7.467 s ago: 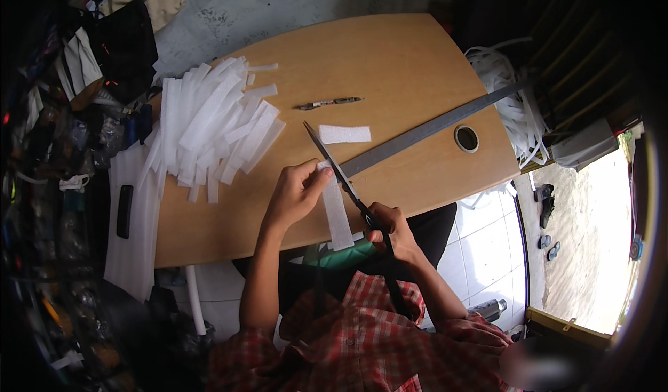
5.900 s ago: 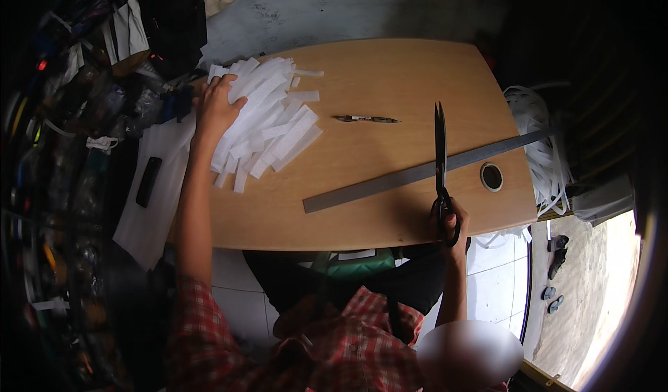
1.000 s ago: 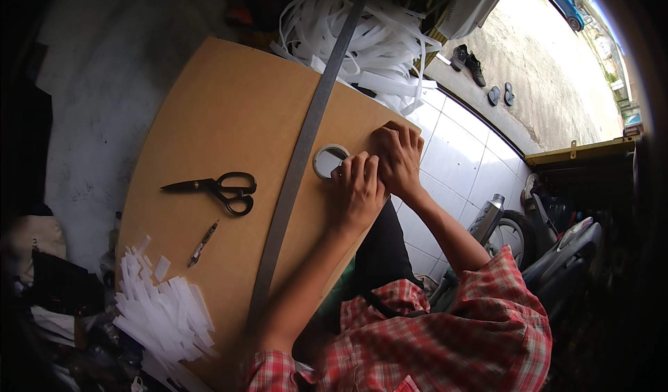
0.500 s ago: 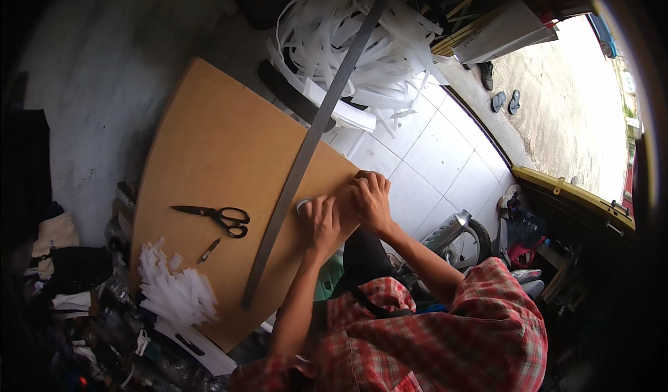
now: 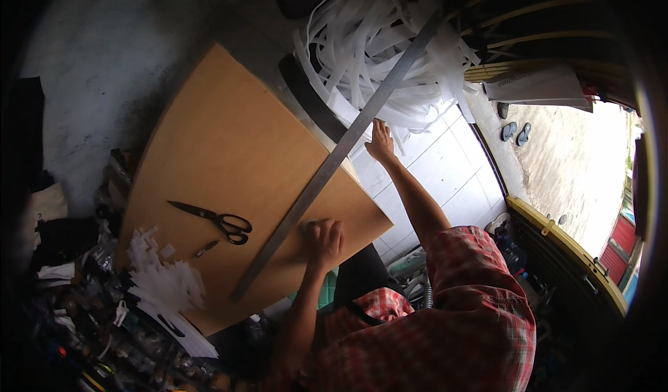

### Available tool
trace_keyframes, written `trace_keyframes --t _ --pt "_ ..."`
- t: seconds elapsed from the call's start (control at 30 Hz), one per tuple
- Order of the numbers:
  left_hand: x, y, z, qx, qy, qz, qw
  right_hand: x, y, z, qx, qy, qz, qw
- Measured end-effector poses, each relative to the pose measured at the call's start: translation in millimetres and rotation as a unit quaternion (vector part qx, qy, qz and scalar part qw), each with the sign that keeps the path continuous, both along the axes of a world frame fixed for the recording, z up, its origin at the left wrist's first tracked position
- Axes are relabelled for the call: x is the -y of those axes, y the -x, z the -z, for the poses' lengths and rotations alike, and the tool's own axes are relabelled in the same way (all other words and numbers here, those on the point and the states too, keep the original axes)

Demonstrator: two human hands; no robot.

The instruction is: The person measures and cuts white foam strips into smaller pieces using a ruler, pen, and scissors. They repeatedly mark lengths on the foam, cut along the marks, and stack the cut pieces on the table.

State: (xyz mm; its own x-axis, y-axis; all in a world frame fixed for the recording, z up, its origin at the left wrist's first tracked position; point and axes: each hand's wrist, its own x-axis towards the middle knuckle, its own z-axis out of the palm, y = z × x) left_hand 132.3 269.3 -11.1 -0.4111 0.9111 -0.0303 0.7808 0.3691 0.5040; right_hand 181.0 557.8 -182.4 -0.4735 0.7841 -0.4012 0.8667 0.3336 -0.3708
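Note:
My left hand (image 5: 325, 244) rests on the tan wooden board (image 5: 202, 134) with its fingers curled. Whatever lies under or inside them is hidden and blurred. Stretched forward past the board's right edge, my right hand (image 5: 380, 143) has its fingers extended at the heap of white strips (image 5: 376, 51). Its fingertips are close to a long flat grey metal bar (image 5: 327, 166); whether they touch it I cannot tell. The bar slants across the board and over the heap. Black-handled scissors (image 5: 219, 219) and a small cutter-like tool (image 5: 207, 248) lie left of the bar.
Short white cut pieces (image 5: 163, 274) are piled at the board's near-left corner. Dark clutter (image 5: 90, 322) fills the lower left. White floor tiles (image 5: 445, 159) lie beyond the board, with slippers (image 5: 516, 133) outside the doorway and a yellow rail (image 5: 557, 232) at right.
My right hand has left the board's near edge and reached forward to the strips. My left hand stays on the board, now without the right beside it. The view has shifted.

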Motion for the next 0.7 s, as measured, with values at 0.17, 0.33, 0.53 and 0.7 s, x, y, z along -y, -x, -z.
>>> trace_keyframes --t 0.17,0.33,0.53,0.7 --pt "2.1 4.4 -5.0 -0.028 0.014 0.001 1.000 -7.3 37.6 35.1 0.019 0.011 -0.023 0.999" --pt "5.8 3.9 2.3 0.016 -0.013 -0.010 1.000 -11.7 31.3 5.1 0.017 0.065 0.032 0.997" --pt "-22.9 6.8 -28.3 -0.040 0.079 -0.004 0.996 -11.9 -33.5 -23.8 -0.114 0.249 0.121 0.954" --pt "-98.6 7.2 -56.4 0.027 -0.030 -0.040 0.998 0.6 -59.6 -140.9 -0.277 0.372 0.267 0.845"
